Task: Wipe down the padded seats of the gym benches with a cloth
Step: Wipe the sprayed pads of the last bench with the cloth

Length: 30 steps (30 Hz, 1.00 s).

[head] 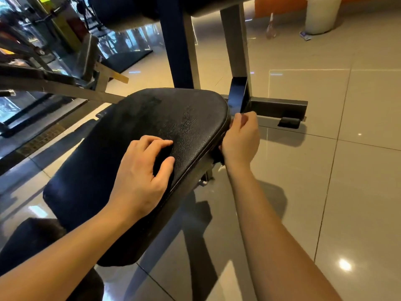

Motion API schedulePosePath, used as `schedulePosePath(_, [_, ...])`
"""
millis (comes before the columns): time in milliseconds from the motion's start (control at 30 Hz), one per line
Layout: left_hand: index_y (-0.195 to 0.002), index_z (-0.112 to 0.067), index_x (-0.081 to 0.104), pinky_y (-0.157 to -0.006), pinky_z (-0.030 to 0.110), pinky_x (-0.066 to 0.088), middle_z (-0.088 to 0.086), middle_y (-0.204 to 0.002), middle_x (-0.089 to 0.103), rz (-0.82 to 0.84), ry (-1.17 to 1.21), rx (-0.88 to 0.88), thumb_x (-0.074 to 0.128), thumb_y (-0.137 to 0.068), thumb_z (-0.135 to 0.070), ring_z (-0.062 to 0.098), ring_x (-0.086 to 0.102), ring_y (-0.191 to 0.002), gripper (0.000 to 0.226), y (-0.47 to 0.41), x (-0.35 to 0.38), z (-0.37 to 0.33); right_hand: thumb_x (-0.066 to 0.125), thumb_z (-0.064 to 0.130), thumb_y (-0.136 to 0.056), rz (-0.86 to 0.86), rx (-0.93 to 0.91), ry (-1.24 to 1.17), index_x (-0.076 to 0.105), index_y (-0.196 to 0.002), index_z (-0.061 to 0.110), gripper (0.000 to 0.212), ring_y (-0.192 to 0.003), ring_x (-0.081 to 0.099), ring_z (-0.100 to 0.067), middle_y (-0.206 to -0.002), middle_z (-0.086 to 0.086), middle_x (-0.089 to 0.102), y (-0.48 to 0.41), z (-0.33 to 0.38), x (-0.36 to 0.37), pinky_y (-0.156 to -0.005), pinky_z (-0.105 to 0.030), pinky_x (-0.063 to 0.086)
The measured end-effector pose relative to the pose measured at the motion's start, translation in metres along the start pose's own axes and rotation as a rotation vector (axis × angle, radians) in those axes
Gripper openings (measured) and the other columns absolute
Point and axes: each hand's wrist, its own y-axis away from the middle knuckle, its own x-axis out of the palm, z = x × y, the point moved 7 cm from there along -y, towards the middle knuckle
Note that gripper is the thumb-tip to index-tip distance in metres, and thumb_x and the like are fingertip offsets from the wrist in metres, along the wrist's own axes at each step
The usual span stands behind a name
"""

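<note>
**benchrat:** So where's the cloth (217,156) in this one? All I see is black on black.

**mopguy:** Look just under the right grip (240,140). A dark wad pokes out below the curled fingers, pressed against the side edge of the padded seat (152,118). That grip is closed tight around it, back of the hand facing the camera. Most of the wad is hidden, so only a small bit shows.

**benchrat:** And the left grip (138,177)?

**mopguy:** It sits on top of the seat, left of the right grip and a bit nearer the person. Fingers are bent and slightly spread, tips and thumb touching the pad, nothing held in it. The seat runs on under it, and its wide rounded end lies beyond both grips.

**benchrat:** Anything else around?

**mopguy:** A dark steel frame (277,107) just past the right grip, standing on the glossy tiled floor (347,170). Well beyond that there's a white bin (322,14), with a clear bottle (271,29) standing near it on its left. Pretty blurry out there, though.
</note>
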Motion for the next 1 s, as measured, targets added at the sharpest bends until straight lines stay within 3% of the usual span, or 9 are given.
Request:
schedulePosePath(133, [-0.132, -0.027, 0.060, -0.095, 0.026, 0.037, -0.019, -0.123, 0.050, -0.016, -0.003, 0.006, 0.042, -0.095, -0.049, 0.003, 0.044, -0.115, 0.047, 0.001, -0.002, 0.000, 0.049, 0.024, -0.105, 0.100, -0.277, -0.135, 0.050, -0.087, 0.018, 0.019, -0.065, 0.050, -0.007, -0.072, 0.008, 0.052, 0.092, 0.017, -0.007, -0.057, -0.020, 0.037])
schedulePosePath(233, [-0.131, -0.025, 0.061, -0.094, 0.020, 0.032, -0.017, -0.122, 0.051, -0.014, -0.006, 0.001, 0.044, -0.096, -0.045, 0.004, 0.044, -0.115, 0.044, -0.002, -0.001, 0.001, 0.045, 0.025, -0.108, 0.035, 0.024, -0.028, 0.050, -0.090, 0.017, 0.020, -0.066, 0.047, -0.003, -0.074, 0.011, 0.050, 0.008, -0.002, 0.004, -0.062, -0.027, 0.034])
schedulePosePath(267, [-0.130, -0.024, 0.062, -0.094, 0.020, 0.032, -0.015, -0.122, 0.052, -0.007, -0.018, 0.001, 0.045, -0.095, -0.045, 0.005, 0.044, -0.114, 0.044, -0.002, 0.000, 0.000, 0.045, 0.025, -0.108, 0.026, 0.050, -0.024, 0.050, -0.091, 0.016, 0.020, -0.067, 0.047, -0.003, -0.074, 0.011, 0.050, -0.005, -0.001, 0.002, -0.065, -0.029, 0.034])
schedulePosePath(433, [-0.131, -0.025, 0.062, -0.095, 0.026, 0.034, -0.016, -0.123, 0.051, -0.012, -0.020, -0.010, 0.046, -0.096, -0.045, 0.002, 0.042, -0.114, 0.044, -0.001, -0.002, 0.000, 0.050, 0.022, -0.105, 0.092, -0.305, -0.102, 0.051, -0.089, 0.018, 0.016, -0.063, 0.050, -0.002, -0.072, 0.012, 0.051, 0.083, 0.019, -0.010, -0.057, -0.012, 0.034])
schedulePosePath(600, [-0.130, -0.023, 0.062, -0.094, 0.025, 0.033, -0.013, -0.122, 0.053, -0.005, -0.042, -0.002, 0.045, -0.096, -0.043, 0.005, 0.043, -0.113, 0.043, -0.001, -0.001, -0.001, 0.043, 0.025, -0.109, 0.040, 0.033, 0.037, 0.051, -0.093, 0.015, 0.021, -0.065, 0.046, -0.002, -0.073, 0.012, 0.049, -0.007, 0.004, 0.001, -0.059, -0.024, 0.031])
schedulePosePath(733, [-0.130, -0.023, 0.061, -0.093, 0.025, 0.033, -0.014, -0.122, 0.051, 0.003, -0.063, -0.013, 0.043, -0.095, -0.045, 0.001, 0.039, -0.112, 0.045, -0.001, -0.001, -0.001, 0.045, 0.026, -0.107, 0.092, -0.157, -0.028, 0.050, -0.092, 0.019, 0.017, -0.066, 0.051, -0.003, -0.074, 0.012, 0.052, 0.065, 0.013, -0.006, -0.057, -0.014, 0.034])
schedulePosePath(833, [-0.131, -0.022, 0.061, -0.093, 0.021, 0.031, -0.013, -0.122, 0.051, 0.000, -0.064, -0.005, 0.044, -0.096, -0.044, 0.001, 0.040, -0.112, 0.044, -0.001, -0.001, -0.001, 0.044, 0.033, -0.104, 0.147, -0.281, -0.071, 0.051, -0.088, 0.019, 0.023, -0.067, 0.054, -0.010, -0.075, 0.009, 0.056, 0.126, 0.015, -0.007, -0.059, -0.026, 0.041])
schedulePosePath(933, [-0.132, -0.022, 0.061, -0.092, 0.013, 0.030, -0.014, -0.123, 0.052, -0.011, -0.038, 0.001, 0.044, -0.097, -0.042, 0.001, 0.041, -0.114, 0.044, 0.002, -0.001, -0.002, 0.045, 0.028, -0.105, 0.031, -0.216, -0.018, 0.048, -0.089, 0.020, 0.019, -0.063, 0.046, -0.008, -0.076, 0.008, 0.054, 0.077, 0.014, -0.001, -0.057, -0.014, 0.033])
schedulePosePath(1000, [-0.132, -0.024, 0.061, -0.093, 0.016, 0.031, -0.014, -0.124, 0.052, -0.014, -0.033, -0.004, 0.043, -0.097, -0.043, 0.001, 0.041, -0.115, 0.044, 0.001, -0.001, -0.001, 0.044, 0.024, -0.108, -0.027, -0.104, 0.033, 0.047, -0.093, 0.020, 0.016, -0.066, 0.047, -0.008, -0.079, 0.007, 0.054, 0.036, 0.013, 0.001, -0.056, -0.012, 0.029])
